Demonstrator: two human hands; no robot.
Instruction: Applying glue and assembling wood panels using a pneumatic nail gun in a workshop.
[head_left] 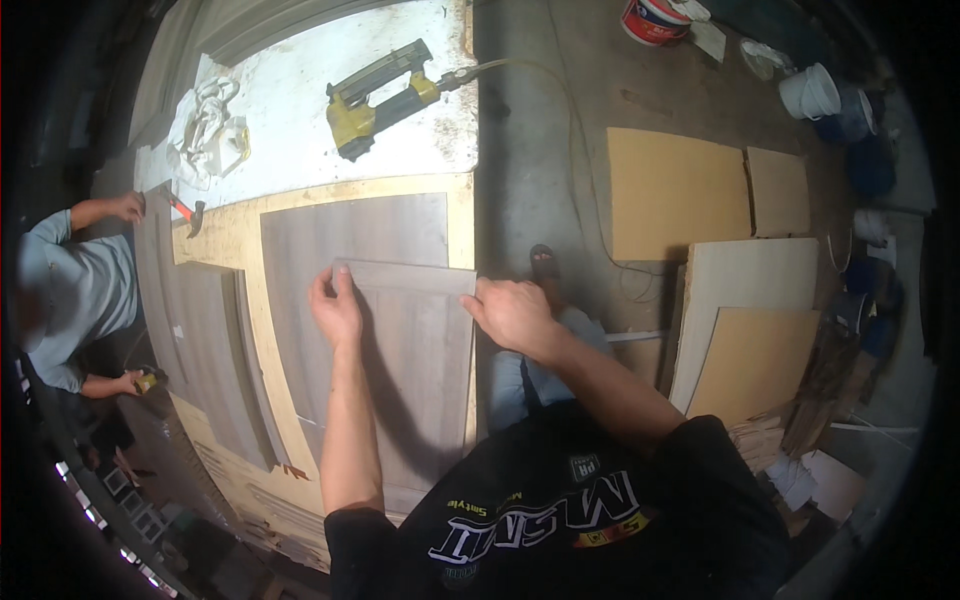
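A grey-brown wood-grain cabinet door (pixel 420 340) with a raised frame lies in front of me on the workbench, its near end partly hidden by my shirt. My left hand (pixel 338 308) pinches the far rail at its left corner, thumb on top. At the far right corner, by the bench edge, my right hand (pixel 512 315) is closed around the frame, with the thumb against the side piece. Under and beyond the door is a flat panel (pixel 370 225) of the same colour.
A yellow-and-black nail gun (pixel 378 108) with an air hose (pixel 570 95) lies beyond. White cloth (pixel 205 130), a hammer (pixel 186 210) and stacked panels (pixel 215 330) are leftward. Another person (pixel 80 285) works at far left. Boards (pixel 745 290) lean right.
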